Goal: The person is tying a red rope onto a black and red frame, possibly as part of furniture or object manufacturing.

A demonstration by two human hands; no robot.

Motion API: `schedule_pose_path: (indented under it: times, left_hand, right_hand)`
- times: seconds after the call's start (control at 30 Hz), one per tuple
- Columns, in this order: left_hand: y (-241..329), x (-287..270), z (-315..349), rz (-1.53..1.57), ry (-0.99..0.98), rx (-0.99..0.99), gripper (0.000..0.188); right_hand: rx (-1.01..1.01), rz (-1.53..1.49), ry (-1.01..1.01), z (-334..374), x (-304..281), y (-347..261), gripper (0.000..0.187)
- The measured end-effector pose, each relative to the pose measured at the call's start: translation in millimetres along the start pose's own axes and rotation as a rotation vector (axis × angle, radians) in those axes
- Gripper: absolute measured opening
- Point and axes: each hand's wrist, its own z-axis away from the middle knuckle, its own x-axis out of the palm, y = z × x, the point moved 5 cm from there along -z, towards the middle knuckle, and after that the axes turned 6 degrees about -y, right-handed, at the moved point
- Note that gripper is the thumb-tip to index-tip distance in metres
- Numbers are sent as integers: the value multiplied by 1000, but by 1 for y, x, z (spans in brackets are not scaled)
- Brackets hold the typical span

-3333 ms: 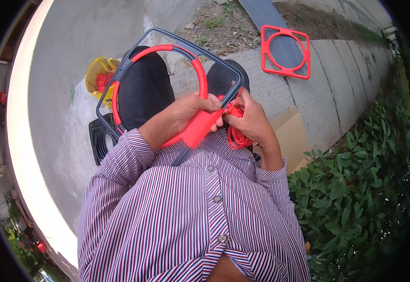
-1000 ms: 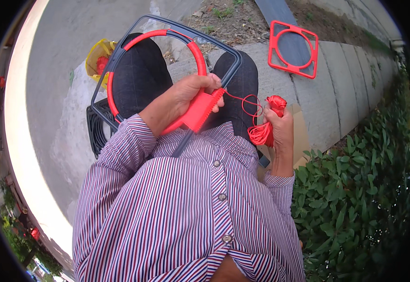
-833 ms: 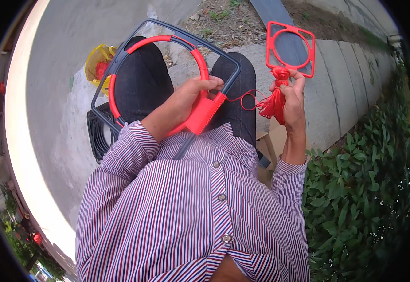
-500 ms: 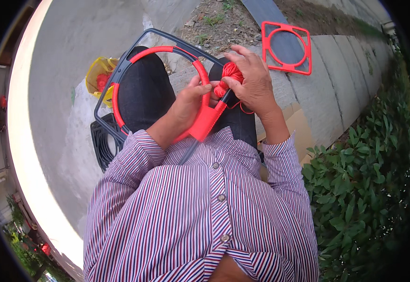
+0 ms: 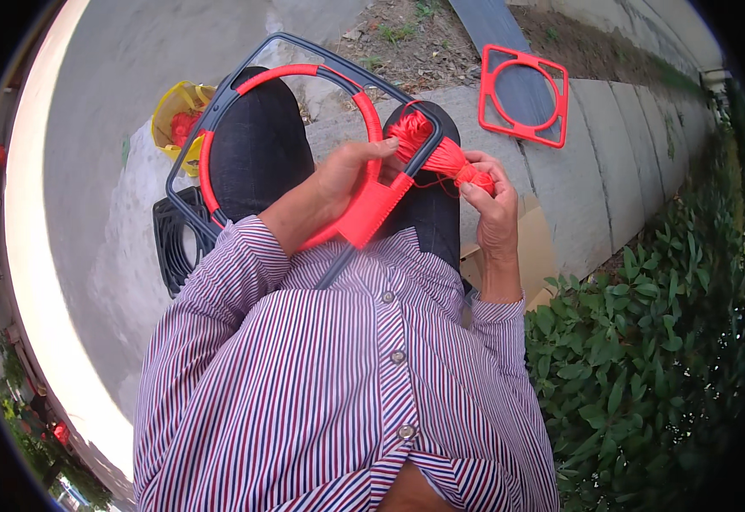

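Note:
A black square frame with a round inner ring rests tilted across my lap. Red cord is wound tightly over much of the ring, and a solid red wrapped patch covers the corner nearest my body. My left hand is closed around the ring's right side, thumb on top. A bundle of red cord lies stretched beneath the frame's right corner, its far end loose and fanned. My right hand pinches the bundle's near end between thumb and fingers, outside the frame.
A finished-looking red wrapped frame lies on the paving at the far right. A yellow bag with red cord stands left of my knee, above stacked black frames. Cardboard lies by my right arm; a leafy bush grows beyond.
My right hand has moved down and right, drawing the cord bundle out from a compact clump to a stretched length under the frame corner. The left hand still grips the ring.

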Motion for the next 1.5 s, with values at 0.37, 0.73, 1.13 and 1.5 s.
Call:
schedule_pose_path:
  times: [0.37,0.73,1.13,1.5]
  left_hand:
    - [3,-3,3,-72,8,-121,21]
    - [6,5,9,-112,45,-108,16]
    - [3,7,7,-55,59,-136,23]
    - [3,-9,-5,44,52,-90,12]
  right_hand:
    - [-353,-341,-230,117,-105,-87,42]
    - [-92,-800,-97,68,-50,-10,32]
    - [179,-292,-216,51,41,-25,21]
    - [240,-734,746,82,-147,36,31]
